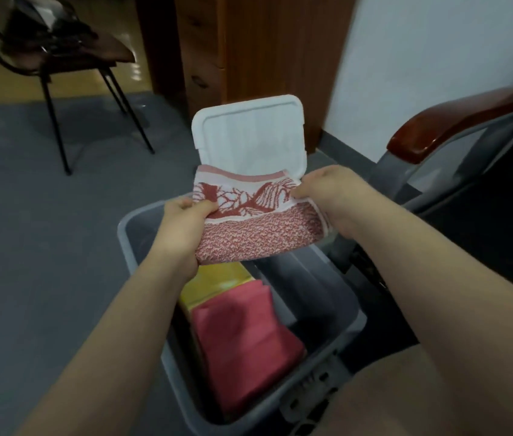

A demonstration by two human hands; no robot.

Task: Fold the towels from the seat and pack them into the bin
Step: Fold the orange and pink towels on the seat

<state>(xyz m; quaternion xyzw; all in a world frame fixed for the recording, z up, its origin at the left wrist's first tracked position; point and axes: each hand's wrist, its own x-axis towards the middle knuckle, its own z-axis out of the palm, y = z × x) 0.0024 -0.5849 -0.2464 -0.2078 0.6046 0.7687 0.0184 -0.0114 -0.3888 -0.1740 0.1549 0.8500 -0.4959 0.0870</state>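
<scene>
We hold the folded patterned towel above the grey bin, left hand and right hand each gripping one side. In the bin lie 2 towels: pink towel and yellow towel.

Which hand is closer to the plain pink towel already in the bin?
Left. The left hand hovers just above and beyond the plain pink towel; the right hand is farther off, up by the bin's right side.

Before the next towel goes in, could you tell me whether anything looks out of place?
Nothing stands out. Both hands, left hand and right hand, hold the patterned towel over the grey bin, where the yellow towel and pink towel lie folded.
</scene>
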